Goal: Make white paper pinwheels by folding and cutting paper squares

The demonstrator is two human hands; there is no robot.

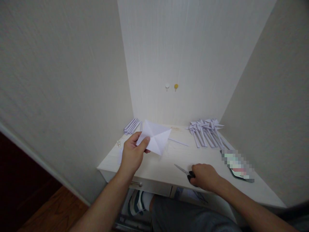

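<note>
My left hand [134, 149] holds up a square sheet of white paper [157, 136], thumb on top and fingers beneath. Creases cross from corner to corner through the sheet's middle. Over the front part of the desk, my right hand [205, 176] is closed around the black handles of a pair of scissors [181, 169]. Their blades point to the left, toward the paper but apart from it. From this angle the blades look closed together.
Finished paper pinwheels [207, 132] lie in a row at the back right of the white desk [154, 169]. Rolled paper sticks [132, 126] are stacked at back left, and a thin paper strip [178, 142] lies mid-desk. A blurred-out phone-like device [238, 166] rests at right. Walls enclose three sides.
</note>
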